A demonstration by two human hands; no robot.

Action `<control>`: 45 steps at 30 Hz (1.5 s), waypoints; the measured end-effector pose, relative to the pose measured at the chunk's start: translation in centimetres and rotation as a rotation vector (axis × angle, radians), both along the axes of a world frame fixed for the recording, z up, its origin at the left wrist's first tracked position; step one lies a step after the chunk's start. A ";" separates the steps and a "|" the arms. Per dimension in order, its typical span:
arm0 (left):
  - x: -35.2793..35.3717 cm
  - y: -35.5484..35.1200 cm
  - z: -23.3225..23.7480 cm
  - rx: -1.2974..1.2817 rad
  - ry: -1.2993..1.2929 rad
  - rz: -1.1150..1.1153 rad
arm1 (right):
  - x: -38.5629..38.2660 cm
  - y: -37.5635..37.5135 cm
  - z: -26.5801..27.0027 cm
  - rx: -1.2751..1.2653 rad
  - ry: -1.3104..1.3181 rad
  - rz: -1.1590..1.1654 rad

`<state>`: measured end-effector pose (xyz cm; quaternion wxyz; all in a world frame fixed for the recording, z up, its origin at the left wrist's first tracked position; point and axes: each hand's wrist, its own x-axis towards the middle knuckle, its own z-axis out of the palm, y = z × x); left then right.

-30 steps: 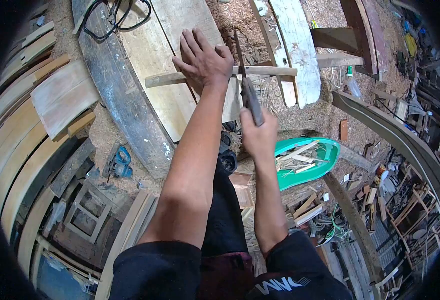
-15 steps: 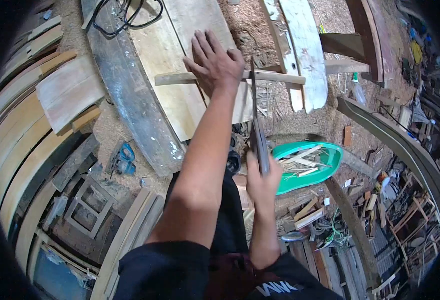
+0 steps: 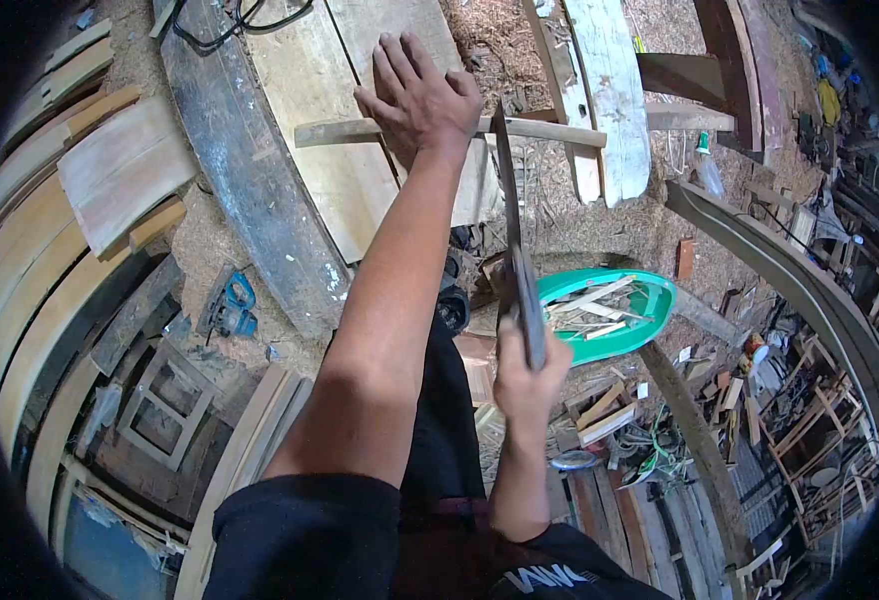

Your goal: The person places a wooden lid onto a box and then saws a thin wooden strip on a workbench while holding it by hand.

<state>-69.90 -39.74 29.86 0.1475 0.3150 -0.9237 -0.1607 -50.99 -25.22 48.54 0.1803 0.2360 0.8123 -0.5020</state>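
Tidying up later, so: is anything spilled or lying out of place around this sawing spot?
Sawdust covers the ground beyond the boards, and a blue power tool lies in the dust. Offcuts sit heaped in the green basin. The strip under the left hand and the saw in the right hand look sound.

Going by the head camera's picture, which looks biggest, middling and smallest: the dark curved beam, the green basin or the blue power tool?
1. dark curved beam
2. green basin
3. blue power tool, plainly the smallest
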 end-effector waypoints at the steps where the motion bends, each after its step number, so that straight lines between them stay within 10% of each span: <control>1: 0.4 0.0 -0.3 0.026 0.011 -0.011 | -2.2 -0.2 -2.2 0.028 0.023 0.034; 28: 0.3 0.1 -0.3 -0.030 0.074 0.008 | -6.0 0.2 -5.6 -0.007 0.051 0.158; 37: 0.4 -0.2 -0.6 0.025 0.149 -0.035 | -4.3 6.5 -4.1 -0.132 -0.026 -0.168; 41: 0.4 0.1 -1.0 -0.023 0.242 -0.029 | -3.7 9.1 -3.2 -0.214 -0.052 0.216; 45: 2.0 -1.8 -2.9 0.133 0.262 -0.341 | -0.5 6.1 -4.8 -0.207 0.150 0.133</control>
